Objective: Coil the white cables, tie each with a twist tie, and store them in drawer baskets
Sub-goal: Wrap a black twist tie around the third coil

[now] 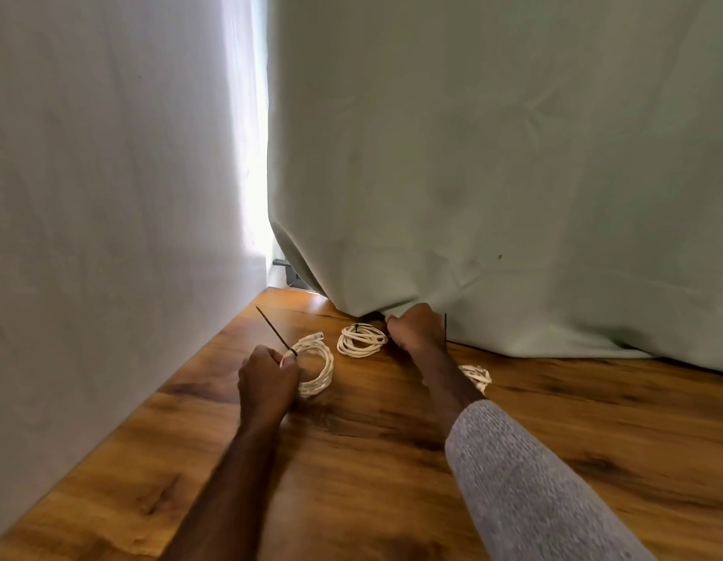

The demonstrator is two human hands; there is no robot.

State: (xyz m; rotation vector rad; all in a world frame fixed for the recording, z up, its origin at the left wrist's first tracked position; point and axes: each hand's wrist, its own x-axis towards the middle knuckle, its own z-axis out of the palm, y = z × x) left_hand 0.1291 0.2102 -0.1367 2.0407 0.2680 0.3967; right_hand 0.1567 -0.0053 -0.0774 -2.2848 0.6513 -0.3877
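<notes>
Nearest the camera, a grey knitted sleeve (530,479) covers the right forearm, while the left forearm is bare; both reach forward over a glossy brown wood-grain bench (372,459).

The left hand (266,378) is closed around the near-left edge of a coil of white cable (317,368), which it holds tilted up off the bench. A thin black twist tie (273,328) is cinched round this coil right at the fingers, and its long free tail sticks up and away to the left.

Right of the right forearm, a second white cable coil (478,376) lies flat on the bench, partly hidden behind the arm.

Farther out, a third white cable coil (362,339) lies flat on the bench, with a dark tie across its far edge. Just beside it on the right, the right hand (414,326) is curled into a closed fist at the foot of a pale green cloth (493,155); what it pinches cannot be made out. A thin black strip (445,330) stands upright just right of this hand.

The green cloth hangs as a backdrop across the far edge of the bench. A white cloth (109,196) hangs along the left side, with bright light showing in the gap between the two.
</notes>
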